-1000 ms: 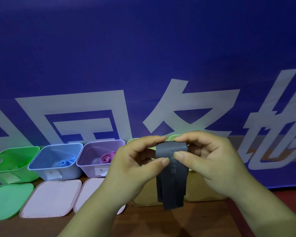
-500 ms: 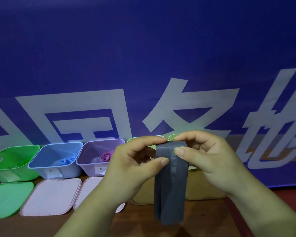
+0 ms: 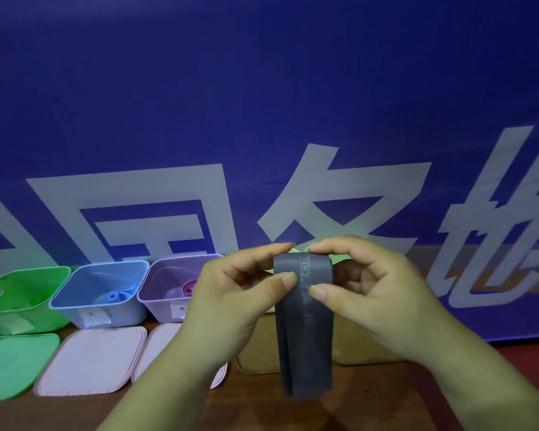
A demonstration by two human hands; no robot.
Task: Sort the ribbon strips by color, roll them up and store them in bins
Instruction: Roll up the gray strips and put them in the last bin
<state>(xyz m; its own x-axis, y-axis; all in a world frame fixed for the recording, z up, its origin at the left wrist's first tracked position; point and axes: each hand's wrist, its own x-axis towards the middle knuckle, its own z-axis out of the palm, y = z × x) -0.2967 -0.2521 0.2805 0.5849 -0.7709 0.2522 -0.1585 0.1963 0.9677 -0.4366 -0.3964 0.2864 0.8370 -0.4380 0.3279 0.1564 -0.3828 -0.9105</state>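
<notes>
Two pinch grips, left hand (image 3: 231, 306) and right hand (image 3: 381, 293), on the folded top of grey ribbon strip (image 3: 305, 340), tails below.

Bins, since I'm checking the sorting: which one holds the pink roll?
The purple bin, third from left; the blue bin beside it holds a blue roll.

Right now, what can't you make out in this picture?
Head view:
Pale green bins behind the left hand, right hand and dark grey ribbon strip: mostly hidden.
White labels on the blue plastic bin and purple plastic bin: too small to read.
Green plastic bin: cut by left edge.
</notes>
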